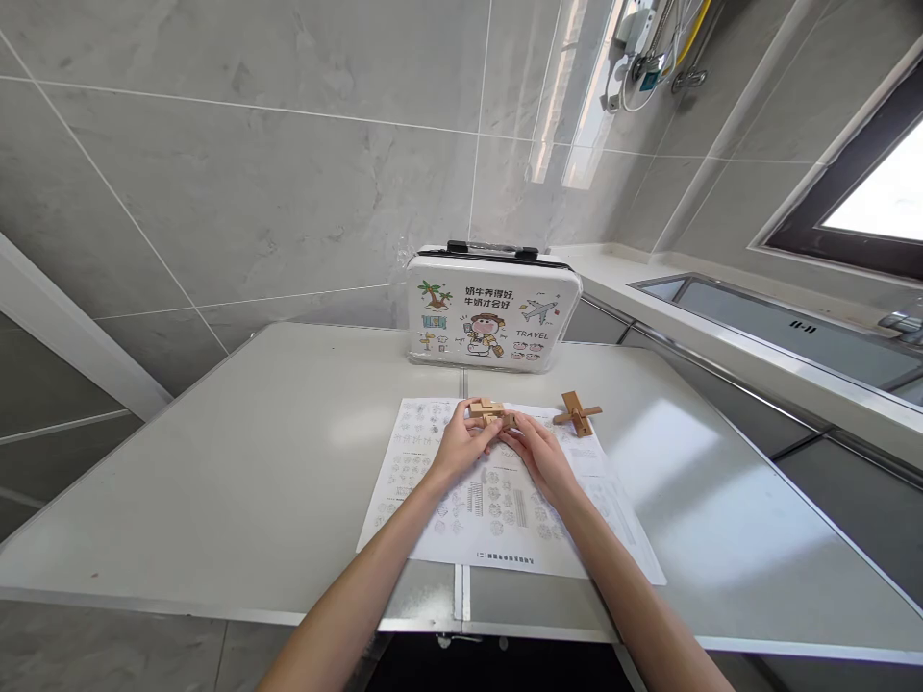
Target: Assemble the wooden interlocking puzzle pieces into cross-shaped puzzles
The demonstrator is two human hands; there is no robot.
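A small wooden puzzle piece assembly (488, 412) rests over a printed instruction sheet (497, 538) on a grey table (237, 452). My left hand (461, 444) has its fingers closed on the left side of the wooden pieces. From the right, my right hand (537, 454) pinches the same pieces with its fingertips. Apart from them, a second wooden cross-shaped puzzle (578, 414) lies on the upper right corner of the sheet, a little right of my right hand.
A white case (492, 309) with cartoon pictures and a black handle stands against the tiled wall behind the sheet. To the right runs a white counter with a sink (779, 332). Pipes and a valve (653, 58) hang high on the wall.
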